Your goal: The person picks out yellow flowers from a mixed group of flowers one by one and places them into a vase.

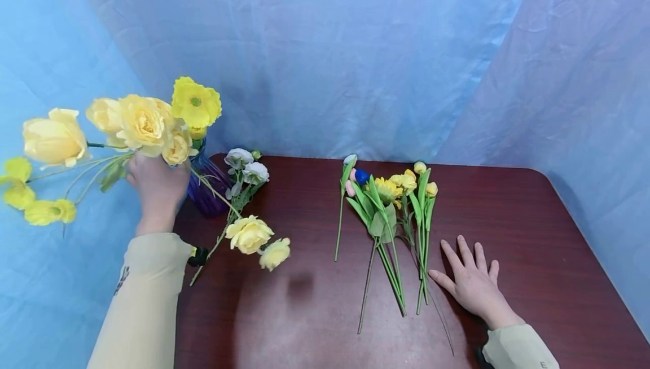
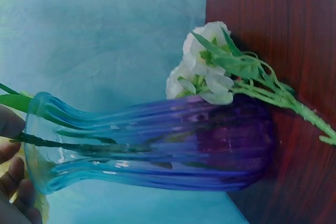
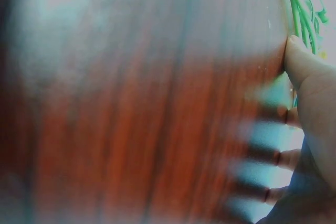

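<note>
At the mouth of a ribbed glass vase (image 2: pixel 157 140), teal above and purple below, my left hand (image 1: pixel 159 185) pinches a green flower stem (image 2: pixel 44 141) that runs down inside the glass. Pale yellow blooms (image 1: pixel 144 124) and a bright yellow poppy-like flower (image 1: pixel 197 102) crowd above the hand and hide part of the vase. My right hand (image 1: pixel 474 287) lies palm down on the table with fingers spread. Its thumb is close to the stems of a bunch of yellow tulips (image 1: pixel 424 211).
White flowers (image 1: pixel 255 172) lie beside the vase, and a stem with pale yellow flowers (image 1: pixel 250 234) crosses in front. Mid-table lie a yellow sunflower-like bloom (image 1: pixel 384 190), a blue tulip (image 1: pixel 361 176) and other stems. Blue cloth (image 1: pixel 325 64) hangs behind the dark wooden table (image 1: pixel 304 324).
</note>
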### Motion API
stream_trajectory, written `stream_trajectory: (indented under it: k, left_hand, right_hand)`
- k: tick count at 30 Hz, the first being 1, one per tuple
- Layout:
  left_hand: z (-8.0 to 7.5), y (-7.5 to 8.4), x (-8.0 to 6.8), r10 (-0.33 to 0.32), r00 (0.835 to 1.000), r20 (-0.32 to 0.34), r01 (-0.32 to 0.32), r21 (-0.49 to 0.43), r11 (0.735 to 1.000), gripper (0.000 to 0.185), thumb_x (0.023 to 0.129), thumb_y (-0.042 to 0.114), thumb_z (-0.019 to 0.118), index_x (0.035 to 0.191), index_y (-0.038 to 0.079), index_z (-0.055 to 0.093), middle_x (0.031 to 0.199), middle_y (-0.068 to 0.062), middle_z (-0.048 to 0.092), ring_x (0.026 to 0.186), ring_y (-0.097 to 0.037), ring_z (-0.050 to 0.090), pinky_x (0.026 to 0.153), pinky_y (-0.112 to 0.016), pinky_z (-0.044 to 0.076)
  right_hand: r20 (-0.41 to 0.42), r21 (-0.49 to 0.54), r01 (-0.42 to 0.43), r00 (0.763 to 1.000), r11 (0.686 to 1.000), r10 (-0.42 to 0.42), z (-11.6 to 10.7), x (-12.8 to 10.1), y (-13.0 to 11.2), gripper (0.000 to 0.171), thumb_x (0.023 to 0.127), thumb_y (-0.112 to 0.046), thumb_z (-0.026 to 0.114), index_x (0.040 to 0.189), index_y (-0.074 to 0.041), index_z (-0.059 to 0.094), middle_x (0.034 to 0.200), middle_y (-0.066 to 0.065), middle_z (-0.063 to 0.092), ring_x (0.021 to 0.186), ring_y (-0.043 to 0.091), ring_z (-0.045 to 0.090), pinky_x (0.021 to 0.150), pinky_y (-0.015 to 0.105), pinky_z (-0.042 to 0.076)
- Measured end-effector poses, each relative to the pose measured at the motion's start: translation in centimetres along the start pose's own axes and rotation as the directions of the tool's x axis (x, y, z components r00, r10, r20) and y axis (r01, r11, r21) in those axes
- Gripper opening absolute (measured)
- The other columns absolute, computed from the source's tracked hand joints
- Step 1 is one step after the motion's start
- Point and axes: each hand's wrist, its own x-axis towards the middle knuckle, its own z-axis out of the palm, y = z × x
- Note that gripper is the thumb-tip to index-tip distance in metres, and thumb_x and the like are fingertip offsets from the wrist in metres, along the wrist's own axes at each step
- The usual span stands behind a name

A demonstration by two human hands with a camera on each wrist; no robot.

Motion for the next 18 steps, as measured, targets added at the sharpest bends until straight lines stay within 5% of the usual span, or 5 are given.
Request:
stream_trajectory:
  k: [3,5,11,14,18]
  left_hand:
    - [0.12,0.07,-0.15,0.05,0.998,-0.027,-0.052,-0.077,0.996,0.026,0.099,0.02,0.057,0.121,0.007,0.06,0.136,-0.027,0.056,0.129,-0.055,0.037,0.099,-0.064,0.018]
    - [0.09,0.05,-0.28,0.061,0.998,-0.012,-0.062,-0.1,0.993,0.031,0.102,0.03,0.056,0.124,0.01,0.064,0.135,-0.024,0.057,0.132,-0.052,0.037,0.1,-0.062,0.016]
    - [0.16,-0.62,-0.76,0.054,0.997,0.05,-0.046,-0.153,0.987,0.053,0.105,0.054,0.044,0.097,0.007,0.066,0.106,-0.019,0.05,0.116,-0.04,0.033,0.098,-0.056,0.008]
    - [0.32,-0.81,-0.93,0.08,0.997,-0.022,-0.082,-0.199,0.977,0.045,0.105,0.046,0.049,0.092,0.005,0.063,0.097,-0.018,0.051,0.108,-0.037,0.037,0.099,-0.054,0.01]
    - [0.5,-0.83,-0.99,0.148,0.976,-0.157,-0.178,-0.197,0.964,0.03,0.103,0.021,0.059,0.082,0.0,0.059,0.08,-0.02,0.053,0.092,-0.039,0.047,0.097,-0.053,0.027]
  right_hand:
    - [0.003,-0.008,-0.002,1.0,1.0,0.002,-0.05,0.01,-0.05,0.088,0.097,-0.065,0.055,0.161,-0.012,0.028,0.164,0.032,0.012,0.146,0.064,0.004,0.101,0.087,0.004]
    - [0.003,-0.011,-0.002,1.0,1.0,0.002,-0.06,0.01,-0.07,0.088,0.097,-0.065,0.055,0.161,-0.011,0.028,0.164,0.033,0.012,0.146,0.064,0.005,0.101,0.087,0.004]
    - [0.0,-0.008,0.001,1.0,1.0,-0.001,-0.04,-0.03,-0.14,0.087,0.097,-0.065,0.055,0.161,-0.011,0.029,0.164,0.033,0.013,0.146,0.064,0.005,0.101,0.087,0.004]
    - [-0.002,-0.009,0.003,1.0,1.0,-0.003,0.05,0.0,-0.08,0.087,0.097,-0.064,0.055,0.161,-0.011,0.029,0.164,0.033,0.013,0.146,0.064,0.005,0.101,0.087,0.004]
    - [-0.001,-0.005,0.002,1.0,1.0,-0.002,0.09,0.02,-0.06,0.087,0.097,-0.064,0.055,0.161,-0.011,0.029,0.164,0.032,0.012,0.146,0.064,0.004,0.101,0.087,0.004]
